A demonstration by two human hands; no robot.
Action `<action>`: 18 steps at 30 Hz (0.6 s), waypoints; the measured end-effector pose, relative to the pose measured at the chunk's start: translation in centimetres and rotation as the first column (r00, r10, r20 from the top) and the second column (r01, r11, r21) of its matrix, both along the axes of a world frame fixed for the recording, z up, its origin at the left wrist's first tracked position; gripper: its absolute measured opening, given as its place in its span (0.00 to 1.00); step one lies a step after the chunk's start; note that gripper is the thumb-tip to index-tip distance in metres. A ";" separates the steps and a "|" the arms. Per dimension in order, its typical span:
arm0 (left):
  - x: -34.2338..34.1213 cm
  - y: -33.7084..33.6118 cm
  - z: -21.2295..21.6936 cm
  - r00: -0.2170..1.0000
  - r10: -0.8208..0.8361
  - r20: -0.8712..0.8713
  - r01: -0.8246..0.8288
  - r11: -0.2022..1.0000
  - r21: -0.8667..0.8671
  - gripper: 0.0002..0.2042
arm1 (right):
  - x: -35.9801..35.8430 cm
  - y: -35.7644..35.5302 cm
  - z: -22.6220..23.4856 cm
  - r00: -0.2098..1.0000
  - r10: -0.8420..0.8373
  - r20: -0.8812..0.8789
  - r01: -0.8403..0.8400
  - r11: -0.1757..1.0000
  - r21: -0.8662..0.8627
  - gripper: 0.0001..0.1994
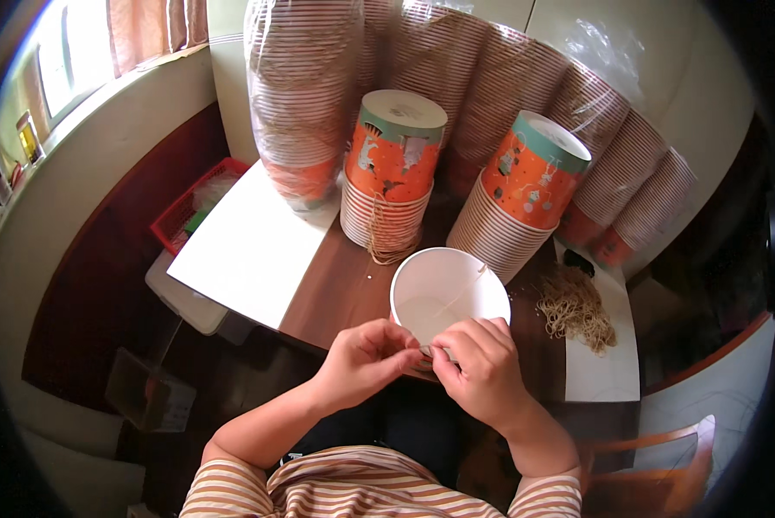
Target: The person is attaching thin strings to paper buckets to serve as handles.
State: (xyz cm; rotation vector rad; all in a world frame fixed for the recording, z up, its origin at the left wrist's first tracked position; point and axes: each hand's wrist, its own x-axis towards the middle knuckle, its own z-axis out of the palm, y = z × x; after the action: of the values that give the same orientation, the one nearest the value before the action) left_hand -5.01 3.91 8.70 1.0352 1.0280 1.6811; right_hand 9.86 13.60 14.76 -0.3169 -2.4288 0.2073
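Observation:
A white-lined paper bucket (413, 289) stands with its mouth up at the near side of the table. A thin cord (449, 302) runs across its inside from a small knot-like end at the far right wall. Just over the bucket's near rim, my left hand (366, 363) and my right hand (482, 367) meet, fingertips pinched. Between them shows a bit of cord, partly covered by the fingers. Behind the bucket are two stacks of nested buckets, each topped by an upside-down orange and green printed bucket (396, 160). Looped cords (389, 233) hang on the left stack.
A tangled heap of tan cords (577, 311) lies at the table's right. Tall plastic-wrapped bucket stacks (305, 95) line the back. Left of the table are a red basket (180, 203) and a pale lidded bin (184, 293). A wooden chair (664, 470) stands at lower right.

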 end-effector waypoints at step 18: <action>1.2 -0.9 -3.0 0.976 0.013 0.219 -0.019 0.999 0.028 0.03 | 0.6 -3.5 -7.8 0.948 -0.246 -0.204 0.263 0.963 0.064 0.08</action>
State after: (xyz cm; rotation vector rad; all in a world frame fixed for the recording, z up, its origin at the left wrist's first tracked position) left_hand -3.82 3.05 5.74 0.8399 0.8714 1.7838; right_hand 10.49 10.14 7.01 -0.5396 -2.1713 0.0122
